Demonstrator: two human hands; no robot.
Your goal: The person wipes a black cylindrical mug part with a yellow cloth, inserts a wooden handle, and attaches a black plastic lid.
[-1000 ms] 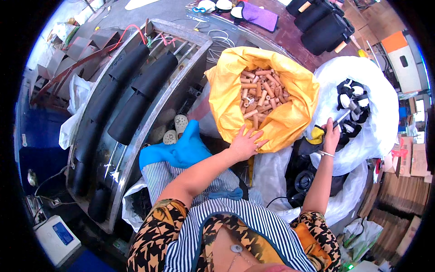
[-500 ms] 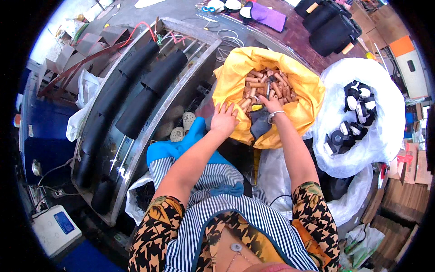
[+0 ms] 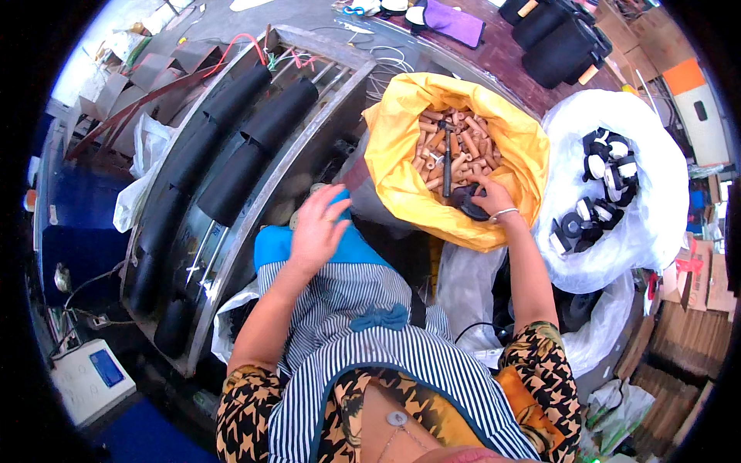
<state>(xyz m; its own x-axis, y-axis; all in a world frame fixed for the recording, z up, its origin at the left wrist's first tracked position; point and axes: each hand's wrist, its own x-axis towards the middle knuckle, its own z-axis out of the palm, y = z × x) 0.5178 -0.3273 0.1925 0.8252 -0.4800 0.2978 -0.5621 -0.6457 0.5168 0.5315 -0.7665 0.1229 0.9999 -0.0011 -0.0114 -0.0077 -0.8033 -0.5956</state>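
My right hand (image 3: 494, 197) reaches inside the near right rim of a yellow bag (image 3: 394, 166). Its fingers are closed on a crumpled dark piece (image 3: 468, 204), whose kind I cannot make out. Short tan cylinders (image 3: 471, 147) fill the bag. On top of them lies a dark hammer-like tool (image 3: 447, 162), close to my right hand but apart from it. My left hand (image 3: 318, 230) is raised over my lap, fingers spread and nothing in them, near the blue cloth (image 3: 355, 245) on my striped apron.
To the left, a metal-framed rack (image 3: 266, 181) holds long black tubes (image 3: 258, 143). At the right, a white plastic bag (image 3: 656, 201) contains black-and-white parts (image 3: 610, 174). Black rolls (image 3: 559, 58) lie at the far right. A white scale-like device (image 3: 93, 382) sits at lower left.
My left hand has left the yellow bag's rim and moved left over my lap. My right hand has shifted right and nearer, with the dark piece; the hammer-like tool now lies free on the cylinders.
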